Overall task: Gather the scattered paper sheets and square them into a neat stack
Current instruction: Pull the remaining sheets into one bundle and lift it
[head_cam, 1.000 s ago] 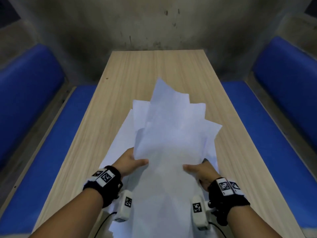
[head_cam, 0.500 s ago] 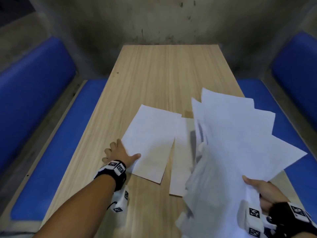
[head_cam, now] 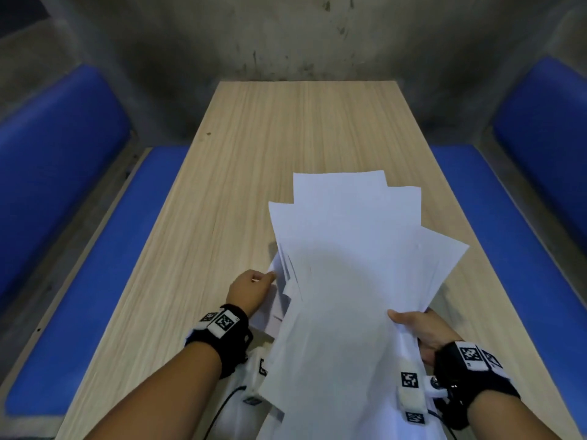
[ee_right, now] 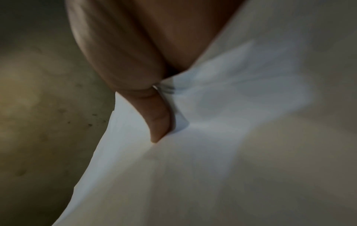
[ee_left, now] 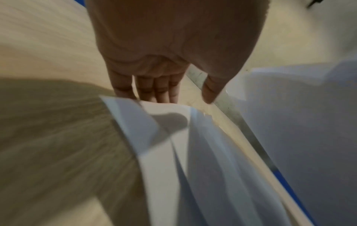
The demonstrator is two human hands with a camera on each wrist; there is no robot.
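A fanned bundle of white paper sheets [head_cam: 346, 265] is held above the near half of the wooden table [head_cam: 254, 154], its upper corners splayed toward twelve and two o'clock, none of the edges squared. The right hand [head_cam: 419, 328] grasps the bundle at its four o'clock edge: the thumb lies on top of the sheets and, in the right wrist view, presses a crease into the paper [ee_right: 212, 137] while the rest of the hand [ee_right: 135, 61] sits beneath. The left hand [head_cam: 251, 292] meets the bundle at its nine o'clock side, where several sheet edges stand apart like loose pages. In the left wrist view the fingers [ee_left: 160, 90] run nearly straight with their tips at the lifted edge of the sheets [ee_left: 173, 137], and the thumb stands apart from them; the picture is blurred, so whether this hand pinches a sheet or only touches the edge I cannot tell. Both wrists carry black bands with square printed markers. Blue cushioned benches [head_cam: 63, 185] flank the table at nine and three o'clock, and a stained grey wall [head_cam: 286, 36] closes the far end at twelve.
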